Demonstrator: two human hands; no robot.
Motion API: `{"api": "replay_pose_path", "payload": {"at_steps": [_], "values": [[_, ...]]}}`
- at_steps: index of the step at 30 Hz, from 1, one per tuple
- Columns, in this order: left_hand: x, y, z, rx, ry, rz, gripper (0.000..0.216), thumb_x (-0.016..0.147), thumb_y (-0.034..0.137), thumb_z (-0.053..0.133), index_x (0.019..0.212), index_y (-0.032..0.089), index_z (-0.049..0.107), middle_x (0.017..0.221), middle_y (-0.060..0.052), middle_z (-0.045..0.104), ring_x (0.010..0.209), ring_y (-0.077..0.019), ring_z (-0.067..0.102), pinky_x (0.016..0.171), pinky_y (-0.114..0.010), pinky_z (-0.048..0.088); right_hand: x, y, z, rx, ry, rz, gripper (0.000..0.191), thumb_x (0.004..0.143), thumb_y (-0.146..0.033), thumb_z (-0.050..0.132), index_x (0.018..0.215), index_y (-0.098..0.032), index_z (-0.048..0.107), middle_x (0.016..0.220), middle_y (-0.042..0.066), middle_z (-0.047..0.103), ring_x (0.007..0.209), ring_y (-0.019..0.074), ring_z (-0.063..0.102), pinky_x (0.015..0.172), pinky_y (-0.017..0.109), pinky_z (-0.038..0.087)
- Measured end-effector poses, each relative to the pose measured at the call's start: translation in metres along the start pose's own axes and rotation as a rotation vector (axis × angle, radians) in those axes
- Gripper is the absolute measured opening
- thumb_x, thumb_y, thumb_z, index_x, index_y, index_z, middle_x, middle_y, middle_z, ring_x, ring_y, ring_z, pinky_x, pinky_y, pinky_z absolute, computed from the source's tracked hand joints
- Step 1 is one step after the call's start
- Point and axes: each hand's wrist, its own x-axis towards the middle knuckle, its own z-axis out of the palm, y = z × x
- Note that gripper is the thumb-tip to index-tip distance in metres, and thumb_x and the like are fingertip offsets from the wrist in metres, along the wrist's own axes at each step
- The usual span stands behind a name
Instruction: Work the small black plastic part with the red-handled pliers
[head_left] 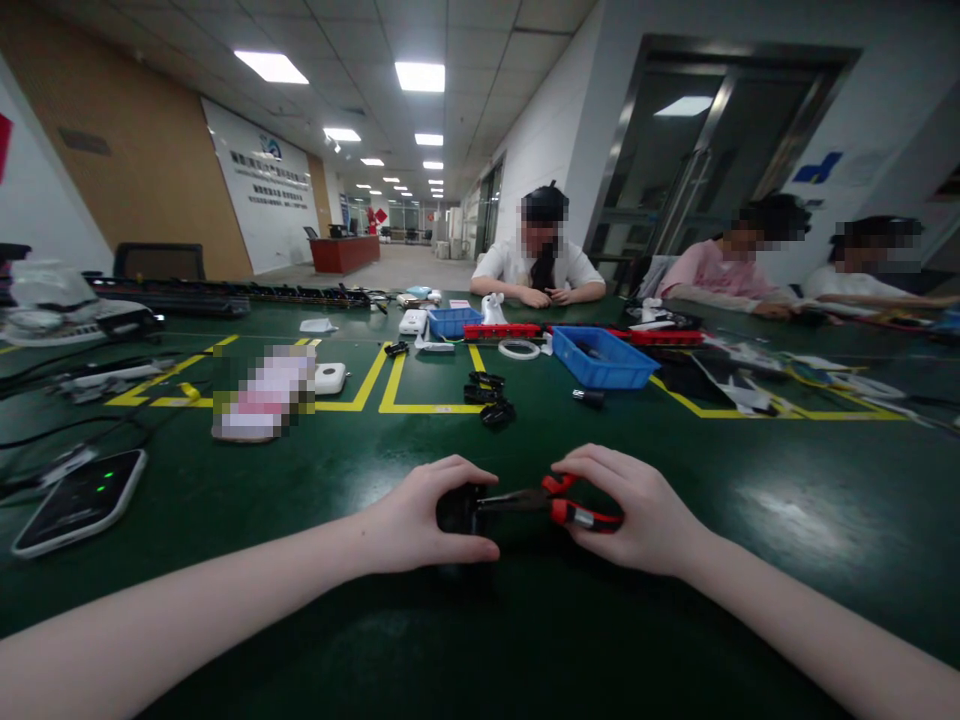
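Note:
My left hand (420, 515) is closed around a small black part (457, 510), most of it hidden by the fingers and thumb. In my right hand (637, 505) are needle-nose pliers (559, 505) with red and black handles. The long thin jaws of the pliers point left and meet the black part, but whether they grip it I cannot tell. Both hands are just above the dark green table (420, 640). Beyond them lie several small black pieces (495, 412) on the table.
Beyond my hands stand a blue bin (604, 358) and a smaller blue bin (454, 322). A black cylinder (589, 398) lies nearby. To the left are a phone (82, 500), a pixelated device (262, 395), a white gadget (330, 378) and cables. Co-workers sit across the table.

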Motion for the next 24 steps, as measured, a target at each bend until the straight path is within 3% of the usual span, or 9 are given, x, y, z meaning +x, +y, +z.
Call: {"api": "replay_pose_path", "payload": {"at_steps": [24], "values": [[-0.001, 0.001, -0.001, 0.001, -0.031, -0.014, 0.062, 0.074, 0.042, 0.082, 0.129, 0.022, 0.061, 0.125, -0.008, 0.063, 0.113, -0.0278, 0.061, 0.1, -0.043, 0.047, -0.002, 0.004, -0.001, 0.065, -0.088, -0.001, 0.036, 0.074, -0.023, 0.065, 0.11, -0.021, 0.059, 0.103, 0.008, 0.068, 0.088, 0.0211, 0.067, 0.075, 0.032, 0.054]]}}
